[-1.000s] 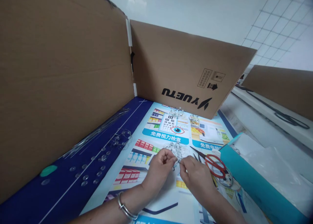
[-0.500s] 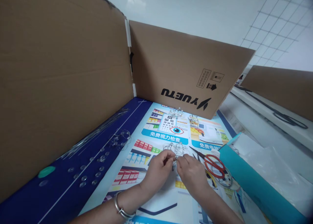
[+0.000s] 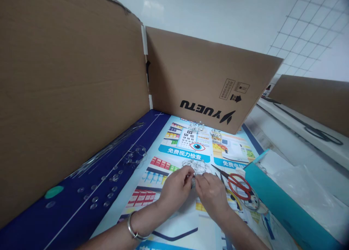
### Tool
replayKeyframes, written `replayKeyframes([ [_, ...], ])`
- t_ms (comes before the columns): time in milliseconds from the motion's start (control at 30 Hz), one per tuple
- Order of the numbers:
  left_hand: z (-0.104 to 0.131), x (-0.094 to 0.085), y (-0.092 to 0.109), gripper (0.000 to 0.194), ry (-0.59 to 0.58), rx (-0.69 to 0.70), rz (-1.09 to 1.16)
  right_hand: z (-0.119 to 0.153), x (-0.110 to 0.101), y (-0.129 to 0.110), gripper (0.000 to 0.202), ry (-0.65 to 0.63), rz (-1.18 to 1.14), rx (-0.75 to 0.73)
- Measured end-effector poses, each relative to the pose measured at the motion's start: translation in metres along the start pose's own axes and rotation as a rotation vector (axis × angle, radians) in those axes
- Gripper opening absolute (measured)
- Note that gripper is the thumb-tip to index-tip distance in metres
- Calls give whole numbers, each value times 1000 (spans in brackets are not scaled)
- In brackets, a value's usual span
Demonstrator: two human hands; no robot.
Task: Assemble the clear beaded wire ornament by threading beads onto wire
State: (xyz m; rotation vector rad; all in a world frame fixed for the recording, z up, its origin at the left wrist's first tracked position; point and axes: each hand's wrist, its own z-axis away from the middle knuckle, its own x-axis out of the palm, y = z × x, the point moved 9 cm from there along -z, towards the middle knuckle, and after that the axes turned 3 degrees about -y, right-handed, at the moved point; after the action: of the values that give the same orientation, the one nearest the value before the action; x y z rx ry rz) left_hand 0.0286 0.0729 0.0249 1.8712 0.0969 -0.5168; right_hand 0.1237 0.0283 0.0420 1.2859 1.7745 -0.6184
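Left hand [image 3: 176,187] and right hand [image 3: 212,193] are pinching the near end of the beaded wire cluster [image 3: 200,166]; from here, its bulk is lying just beyond, far side, about midway

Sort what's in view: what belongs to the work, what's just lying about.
Seemingly part of the work:
Tangled silvery wire piece with clear beads, at the pinching left hand and right hand
Red-handled metal scissors
Loose clear round beads
Straight silvery wires

Seemingly just lying about:
Flat green oval disc
Open rectangular teal box
Brown upright black-lettered cardboard panel
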Motion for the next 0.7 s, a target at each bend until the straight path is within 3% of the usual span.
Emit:
replayKeyframes([
  [367, 0, 3, -4, 13, -15, -1, -49, -3, 7, 5, 18, -72, 101, 9],
  [700, -1, 8, -11, 15, -63, -61, -6, -6, 5, 13, 21, -29, -130, 167],
])
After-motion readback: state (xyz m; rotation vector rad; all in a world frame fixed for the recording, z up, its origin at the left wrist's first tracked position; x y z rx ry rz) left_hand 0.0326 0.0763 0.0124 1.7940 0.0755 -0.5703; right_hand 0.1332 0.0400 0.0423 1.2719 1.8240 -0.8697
